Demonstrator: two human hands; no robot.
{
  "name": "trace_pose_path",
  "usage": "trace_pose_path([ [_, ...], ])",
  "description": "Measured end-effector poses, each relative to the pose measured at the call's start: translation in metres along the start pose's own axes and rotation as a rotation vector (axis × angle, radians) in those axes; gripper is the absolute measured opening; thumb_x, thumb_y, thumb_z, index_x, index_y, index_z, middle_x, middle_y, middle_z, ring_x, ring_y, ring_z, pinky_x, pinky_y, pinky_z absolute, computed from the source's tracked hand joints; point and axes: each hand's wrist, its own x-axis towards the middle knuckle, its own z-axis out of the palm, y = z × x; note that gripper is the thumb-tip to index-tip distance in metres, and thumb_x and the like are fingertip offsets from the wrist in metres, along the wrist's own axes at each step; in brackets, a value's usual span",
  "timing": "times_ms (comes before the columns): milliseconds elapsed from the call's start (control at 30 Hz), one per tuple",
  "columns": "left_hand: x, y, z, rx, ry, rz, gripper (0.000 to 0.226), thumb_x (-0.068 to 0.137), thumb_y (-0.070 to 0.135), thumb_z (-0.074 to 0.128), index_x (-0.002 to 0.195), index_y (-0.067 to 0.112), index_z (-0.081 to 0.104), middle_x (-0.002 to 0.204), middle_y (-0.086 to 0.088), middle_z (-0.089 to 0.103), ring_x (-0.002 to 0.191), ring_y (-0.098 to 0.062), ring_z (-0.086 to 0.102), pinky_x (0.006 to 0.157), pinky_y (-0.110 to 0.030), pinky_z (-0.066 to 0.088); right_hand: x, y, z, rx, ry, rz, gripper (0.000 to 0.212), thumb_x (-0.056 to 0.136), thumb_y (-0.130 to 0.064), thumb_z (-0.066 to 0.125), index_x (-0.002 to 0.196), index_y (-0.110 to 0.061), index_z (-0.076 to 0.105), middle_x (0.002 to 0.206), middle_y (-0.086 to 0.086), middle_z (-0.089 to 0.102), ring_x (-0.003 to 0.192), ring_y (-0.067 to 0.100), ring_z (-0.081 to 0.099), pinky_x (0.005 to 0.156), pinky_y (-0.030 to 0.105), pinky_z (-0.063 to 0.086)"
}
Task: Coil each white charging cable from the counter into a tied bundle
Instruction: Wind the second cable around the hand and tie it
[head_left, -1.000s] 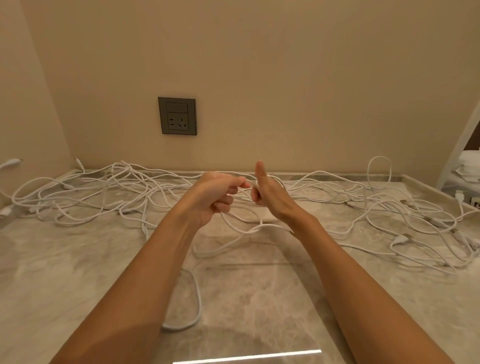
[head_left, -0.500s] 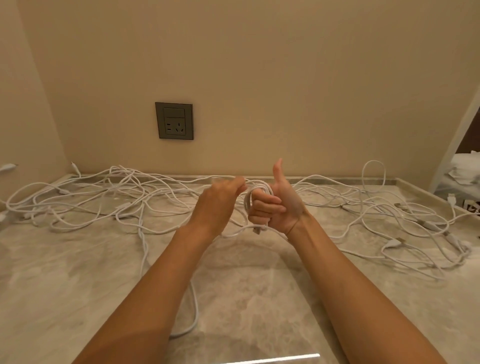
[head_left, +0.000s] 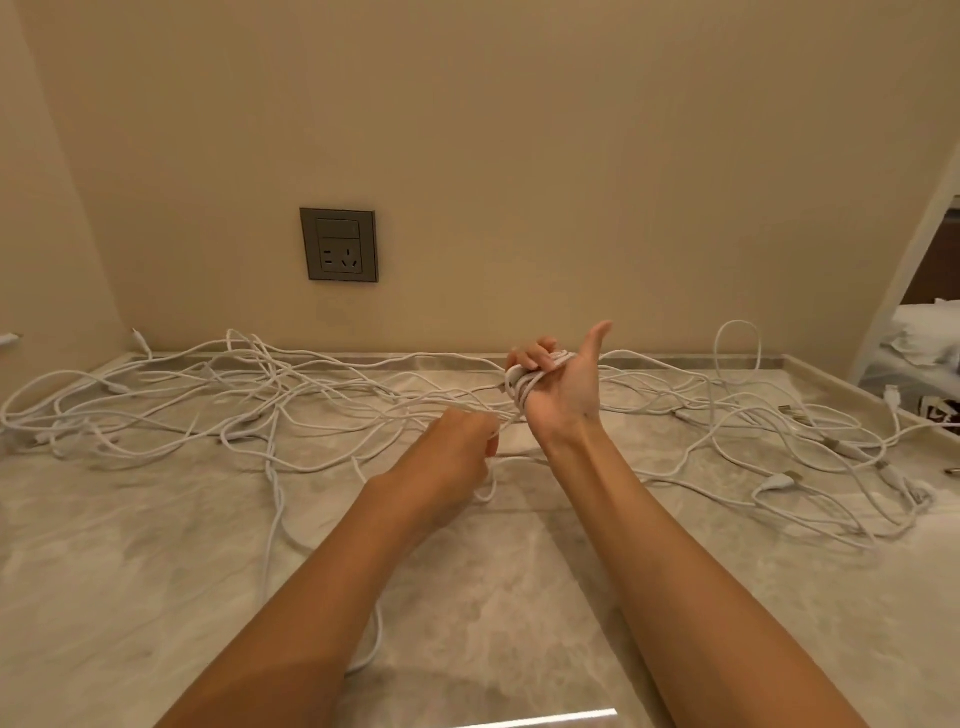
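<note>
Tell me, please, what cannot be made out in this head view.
Head view, left hand: its back hides its grip on the cable.
Head view, coil round the right hand: turns too fine to count.
Head view, loose cables: ends cut off by both side edges.

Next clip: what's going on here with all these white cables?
A person is coiling one white cable at a marble counter. Several loops are wound around the right hand, whose fingers curl over them with the thumb up. The left hand, lower and nearer, pinches the strand that runs up to the coil. No tie is visible on it yet. Many other loose cables lie tangled across the counter on both sides.
</note>
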Motion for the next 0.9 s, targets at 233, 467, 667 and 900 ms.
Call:
trace_pose_path([
  [233,-0.003,0.017,-0.018,0.003,0.251,-0.031,0.023,0.081,-0.001,0.046,0.075,0.015,0.061,0.094,-0.008,0.063,0.091,-0.029,0.058,0.075,-0.036,0.045,0.004,0.009,-0.004,-1.068,0.061,-0.356,0.062,0.094,-0.059,0.012,0.062,-0.014,0.041,0.051,0.000,0.038,0.047,0.010,0.033,0.049,0.024,0.027],
  [467,0.003,0.024,-0.035,-0.423,0.390,-0.112,0.037,0.085,-0.007,0.043,0.059,0.018,0.050,0.068,-0.002,0.052,0.032,-0.007,0.050,0.032,-0.020,0.038,0.004,-0.010,0.010,-1.625,-0.186,-0.232,0.077,0.093,-0.058,0.004,0.046,-0.011,0.044,0.038,-0.005,0.043,0.040,0.007,0.042,0.057,0.027,0.034],
  [667,0.016,0.034,-0.058,-0.416,0.476,-0.141,0.015,0.084,0.002,0.057,0.081,0.008,0.069,0.074,-0.005,0.059,0.060,-0.016,0.050,0.054,-0.023,0.033,0.001,-0.029,0.030,-1.796,-0.346,0.029,0.086,0.088,-0.064,-0.006,0.046,-0.009,0.043,0.039,0.001,0.041,0.040,0.014,0.037,0.049,0.027,0.030],
  [900,0.019,0.034,-0.069,-0.188,0.409,-0.131,0.013,0.092,0.011,0.051,0.103,0.008,0.057,0.082,-0.014,0.065,0.081,-0.030,0.061,0.072,-0.034,0.043,-0.012,-0.036,0.037,-1.668,-0.403,0.126,0.084,0.088,-0.062,-0.011,0.060,-0.007,0.046,0.058,0.012,0.041,0.050,0.018,0.037,0.039,0.016,0.031],
])
